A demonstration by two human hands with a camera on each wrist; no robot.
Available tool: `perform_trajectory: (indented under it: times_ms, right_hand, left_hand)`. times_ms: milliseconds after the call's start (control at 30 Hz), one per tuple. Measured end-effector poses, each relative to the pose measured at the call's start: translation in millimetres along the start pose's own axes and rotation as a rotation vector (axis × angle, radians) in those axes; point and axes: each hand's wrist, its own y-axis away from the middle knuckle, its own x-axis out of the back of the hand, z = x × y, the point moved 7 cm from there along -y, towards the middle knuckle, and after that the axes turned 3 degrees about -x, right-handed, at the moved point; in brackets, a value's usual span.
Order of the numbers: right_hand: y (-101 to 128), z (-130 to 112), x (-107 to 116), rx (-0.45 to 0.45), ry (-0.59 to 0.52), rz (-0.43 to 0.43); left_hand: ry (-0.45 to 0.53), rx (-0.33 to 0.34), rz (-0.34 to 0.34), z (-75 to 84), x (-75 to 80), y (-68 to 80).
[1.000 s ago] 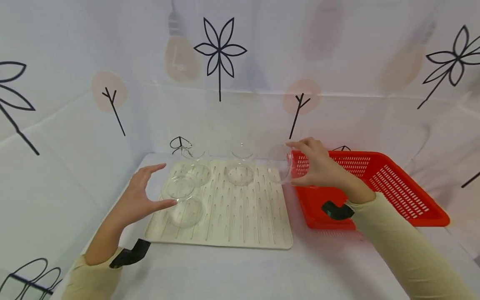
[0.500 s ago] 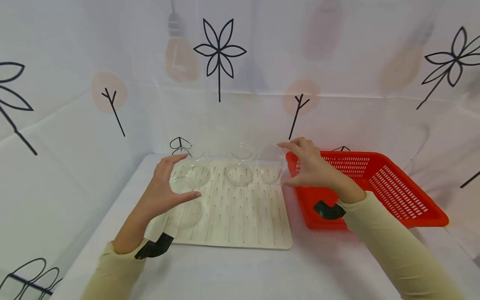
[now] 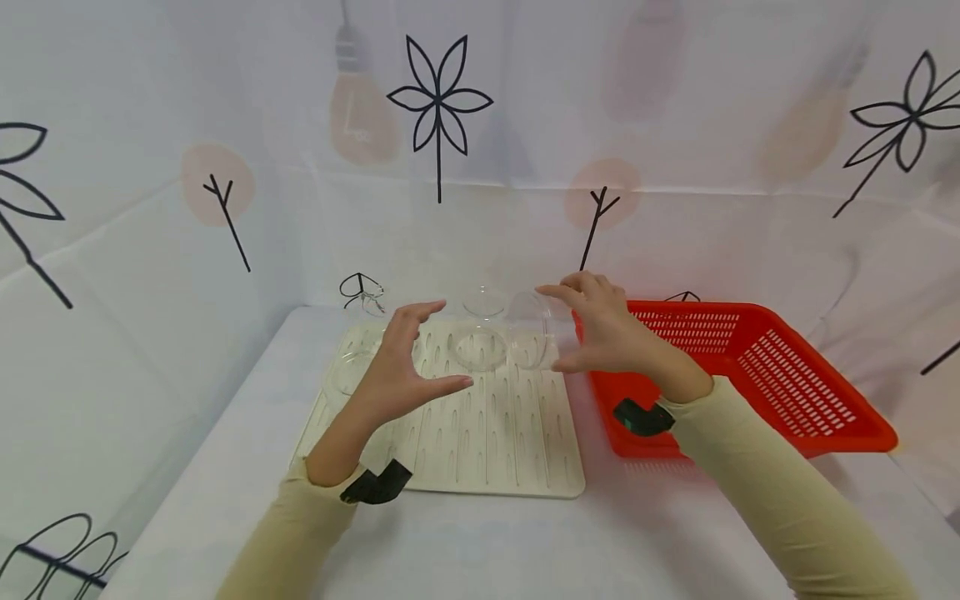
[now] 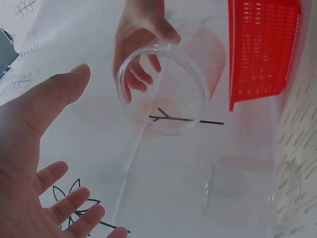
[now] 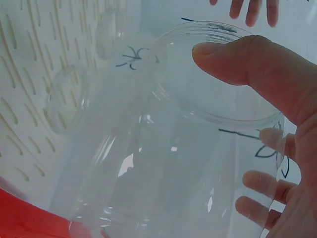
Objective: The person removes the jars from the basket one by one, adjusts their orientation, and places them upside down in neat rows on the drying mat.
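My right hand (image 3: 611,329) grips a clear jar (image 5: 163,148) near its threaded mouth, thumb on one side and fingers round the other. The jar is tipped on its side above the mat's back right, its mouth toward the hand in the right wrist view. My left hand (image 3: 397,367) is over the mat's left half, thumb and fingers spread, holding nothing; a gap separates it from the gripped jar. On the cream ribbed mat (image 3: 510,433) stands another clear jar (image 3: 480,333), between the hands. Farther left, a clear jar (image 3: 347,371) is mostly hidden behind my left hand.
A red plastic basket (image 3: 795,383) with slotted walls sits right of the mat, partly under my right forearm. A white printed cloth (image 3: 480,233) hangs behind. Faint outlines of a further jar (image 3: 372,305) show at the mat's back left.
My left hand has moved right across the mat, toward the other hand. My right hand has shifted slightly left with the jar, away from the basket.
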Motion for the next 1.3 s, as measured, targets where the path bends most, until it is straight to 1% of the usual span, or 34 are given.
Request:
perform_trajectory:
  times_ms: [133, 233, 333, 667, 867, 1133, 1300]
  right_hand:
    - [-3, -5, -1, 0.029, 0.011, 0.001]
    - [-6, -8, -2, 0.038, 0.031, -0.001]
    - [-7, -10, -4, 0.045, 0.052, 0.000]
    - [-13, -22, -8, 0.096, 0.111, 0.013]
    - [-17, -28, -13, 0.106, 0.129, -0.011]
    - [-22, -33, -19, 0.113, 0.146, -0.026]
    - [-23, -37, -21, 0.131, 0.160, -0.029]
  left_hand:
    - [0.030, 0.015, 0.012, 1.4, -13.3, -8.3]
    - [0.050, 0.038, 0.024, -0.1, -21.1, -13.7]
    - [0.072, 0.047, 0.030, -1.9, -28.6, -18.3]
    - [0.121, 0.075, 0.058, -10.0, -48.8, -29.9]
    - [0.165, 0.102, 0.044, -10.2, -55.1, -32.6]
    - [0.212, 0.106, 0.037, -9.1, -59.4, -33.3]
    - [0.214, 0.108, 0.052, -10.1, -60.4, -33.4]
